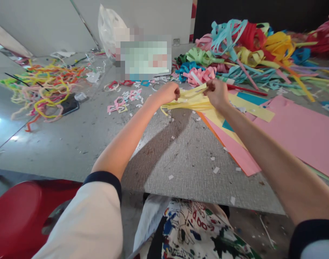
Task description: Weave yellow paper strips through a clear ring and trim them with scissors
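- Far left: a loose tangle of multicoloured pipe cleaners (43,88) lies on the grey textured tabletop (186,162), with a black smartphone (70,105) just beside it. Nearer the person, a red stool (16,216) shows below the table edge.
- Left of the hands: small pink cut-paper pieces (124,102) are scattered with white paper offcuts (171,177), which also dot the table nearer the person. Behind them stand a white plastic bag (109,30) and a pixelated object that cannot be made out.
- Centre: the left hand (167,93) and right hand (217,93) are close together, each pinching one end of a bunch of yellow paper strips (186,102). The strips lie just above the table, gathered between the hands. Whether they remain joined to the yellow sheet below cannot be told.
- Right of the hands: flat pink card sheets (296,126) lie uncut, overlapping a teal sheet (248,98) and other paper.
- Far right and behind: a large heap of curled paper strips (251,50) in red, blue, green, yellow and pink shows much paper already cut and curled, while the flat sheets remain whole.
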`<state>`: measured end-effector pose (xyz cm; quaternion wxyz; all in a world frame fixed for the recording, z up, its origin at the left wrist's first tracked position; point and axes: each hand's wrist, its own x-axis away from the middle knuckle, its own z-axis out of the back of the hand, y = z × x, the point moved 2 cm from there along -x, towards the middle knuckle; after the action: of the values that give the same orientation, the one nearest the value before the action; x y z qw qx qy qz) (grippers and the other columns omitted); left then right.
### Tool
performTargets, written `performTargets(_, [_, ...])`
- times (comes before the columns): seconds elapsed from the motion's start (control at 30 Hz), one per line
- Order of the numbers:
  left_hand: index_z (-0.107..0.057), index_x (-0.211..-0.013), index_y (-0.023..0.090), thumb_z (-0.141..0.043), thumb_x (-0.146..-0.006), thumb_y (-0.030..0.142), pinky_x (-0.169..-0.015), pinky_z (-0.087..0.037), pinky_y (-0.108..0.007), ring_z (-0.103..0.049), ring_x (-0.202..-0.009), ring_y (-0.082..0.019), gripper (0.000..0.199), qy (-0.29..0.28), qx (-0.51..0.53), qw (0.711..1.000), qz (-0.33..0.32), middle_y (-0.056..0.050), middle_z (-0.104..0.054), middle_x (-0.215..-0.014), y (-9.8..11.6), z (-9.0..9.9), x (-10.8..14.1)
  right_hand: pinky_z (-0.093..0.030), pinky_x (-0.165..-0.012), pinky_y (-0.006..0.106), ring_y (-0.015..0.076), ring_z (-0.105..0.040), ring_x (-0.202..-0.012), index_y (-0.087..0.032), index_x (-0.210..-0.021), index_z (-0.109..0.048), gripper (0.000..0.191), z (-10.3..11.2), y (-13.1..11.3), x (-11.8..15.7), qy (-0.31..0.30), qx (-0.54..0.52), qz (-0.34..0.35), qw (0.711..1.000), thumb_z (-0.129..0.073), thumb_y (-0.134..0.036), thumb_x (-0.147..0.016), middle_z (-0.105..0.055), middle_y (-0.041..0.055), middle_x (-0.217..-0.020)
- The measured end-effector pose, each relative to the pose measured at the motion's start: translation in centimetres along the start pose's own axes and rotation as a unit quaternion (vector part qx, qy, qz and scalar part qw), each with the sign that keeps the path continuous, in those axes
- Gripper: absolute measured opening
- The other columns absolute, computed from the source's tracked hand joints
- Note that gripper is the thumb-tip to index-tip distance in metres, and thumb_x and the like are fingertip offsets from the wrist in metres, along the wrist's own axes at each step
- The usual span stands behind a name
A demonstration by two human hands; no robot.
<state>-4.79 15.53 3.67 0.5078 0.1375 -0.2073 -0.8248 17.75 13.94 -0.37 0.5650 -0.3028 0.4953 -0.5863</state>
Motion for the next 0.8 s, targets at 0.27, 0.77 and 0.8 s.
performTargets(0.27, [-0.082,-0.108,0.018,-0.061,-0.089,0.011,-0.096,-0.049,-0.035,-0.070,-0.105,-0.028,0.029,0.025,-0.088,0.996,-0.010,-0.010,-0.075,-0.087,0.8,-0.8,-2.3,-0.053,-0.107,0.047,0.0340,-0.061,-0.136,-0.036,-0.090,-0.066,0.015,3.0,-2.3,2.4,0.101,0.019,0.066,0.993,-0.080,-0.032,-0.092,-0.081,0.0061,-0.116])
performTargets(0.77, [-0.077,-0.125,0.010,-0.056,-0.097,0.011,-0.111,-0.047,-0.044,-0.065,-0.130,-0.034,0.035,0.044,-0.140,0.989,0.028,-0.024,-0.070,-0.140,0.8,-3.4,-2.2,-0.054,-0.107,0.046,0.0337,-0.075,-0.115,-0.026,-0.074,-0.072,0.015,0.7,0.2,1.6,-0.029,0.132,0.096,0.986,-0.081,-0.024,-0.086,-0.082,0.0075,-0.102])
performTargets(0.8, [-0.077,-0.126,0.009,-0.057,-0.096,0.008,-0.112,-0.047,-0.045,-0.064,-0.132,-0.035,0.036,0.054,-0.139,0.988,0.037,-0.025,-0.068,-0.145,0.9,-3.3,-1.8,-0.054,-0.108,0.045,0.0333,-0.075,-0.116,-0.026,-0.074,-0.073,0.015,0.5,0.3,1.5,-0.036,0.131,0.095,0.986,-0.080,-0.021,-0.086,-0.083,0.0070,-0.102])
